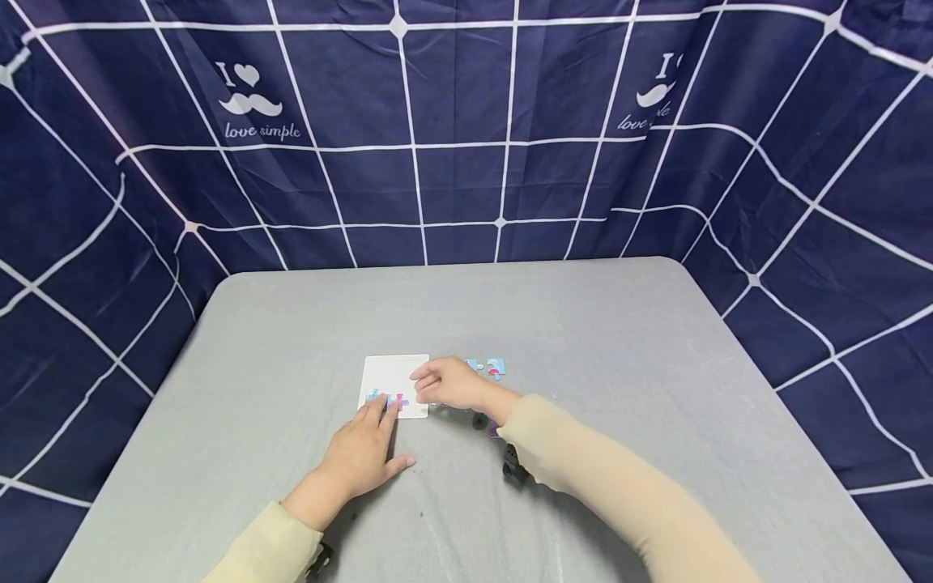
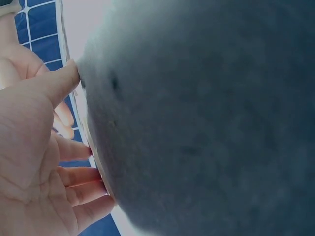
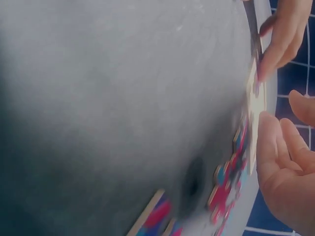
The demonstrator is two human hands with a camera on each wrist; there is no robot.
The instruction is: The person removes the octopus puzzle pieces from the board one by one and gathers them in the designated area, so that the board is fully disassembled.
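Observation:
A white square board (image 1: 394,371) lies on the table, with joined blue and pink jigsaw pieces (image 1: 403,401) along its near edge. My left hand (image 1: 360,449) rests its straight fingertips on those pieces, and its thumb lies out to the side on the table. Over the board's right edge is my right hand (image 1: 452,383), its fingers loosely bent and apart. Between its thumb and fingers I see nothing in the right wrist view, where the right hand (image 3: 288,167) stands beside the board. More jigsaw pieces (image 1: 496,367) lie right of it, partly hidden by the right arm.
Loose pink and blue jigsaw pieces (image 3: 226,191) lie under the right forearm. A dark round thing (image 1: 479,421) is among them. The grey table (image 1: 291,324) ends at a dark blue curtain (image 1: 459,186) with white lines, which stands on three sides.

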